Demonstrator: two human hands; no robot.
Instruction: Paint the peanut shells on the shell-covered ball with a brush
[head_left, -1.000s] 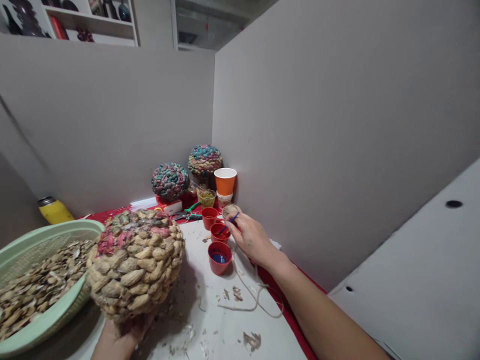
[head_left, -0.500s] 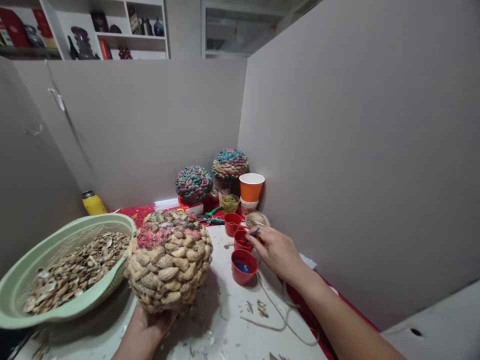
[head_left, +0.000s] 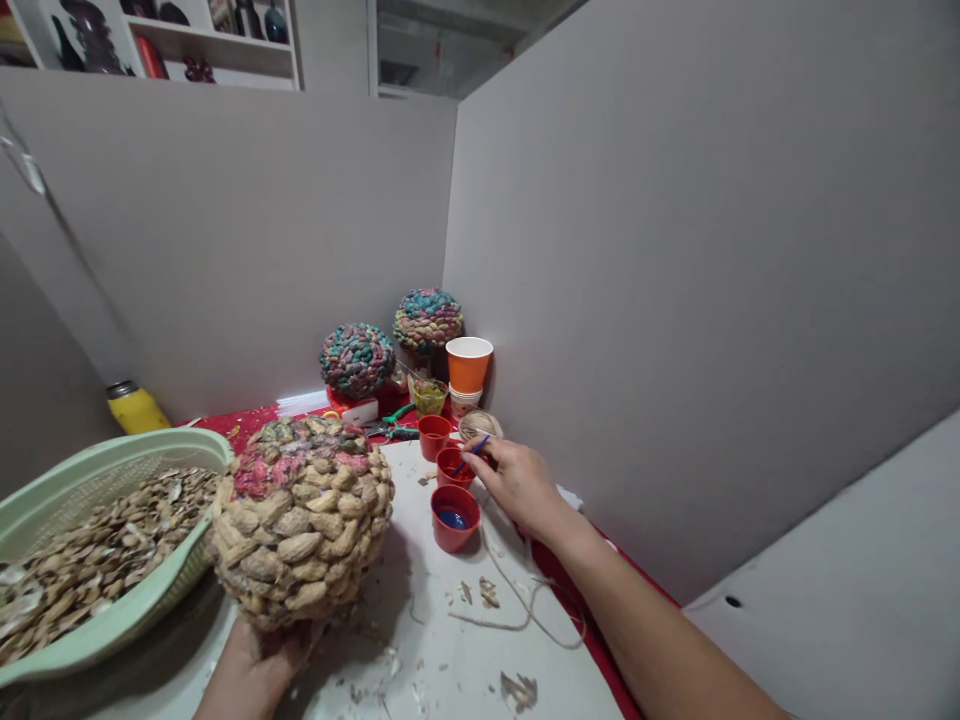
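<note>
My left hand (head_left: 259, 655) is closed under a peanut-covered ball (head_left: 304, 530), holding it up from below; most of its fingers are hidden by the ball. Pink and dark paint covers part of the ball's top. Between the fingertips of my right hand (head_left: 519, 485) is a thin blue stick (head_left: 472, 453), perhaps a small brush, its lower end inside the middle red cup (head_left: 455, 479). Nearer me stands a red cup with dark blue liquid (head_left: 455, 532). Behind the middle one is a third red cup (head_left: 434, 440).
A green basket of shells (head_left: 191, 450) stands left. Two painted peanut balls, one here (head_left: 356, 360), sit at the back beside an orange paper cup (head_left: 469, 368). Green-handled pliers (head_left: 397, 418), a twine roll (head_left: 481, 425), loose string (head_left: 491, 626) and shell bits lie about. Grey panels enclose the table.
The whole view has swung right, so things sit further left. The blue stick now leans over the middle red cup, still in my right hand. My left hand keeps holding the ball.
</note>
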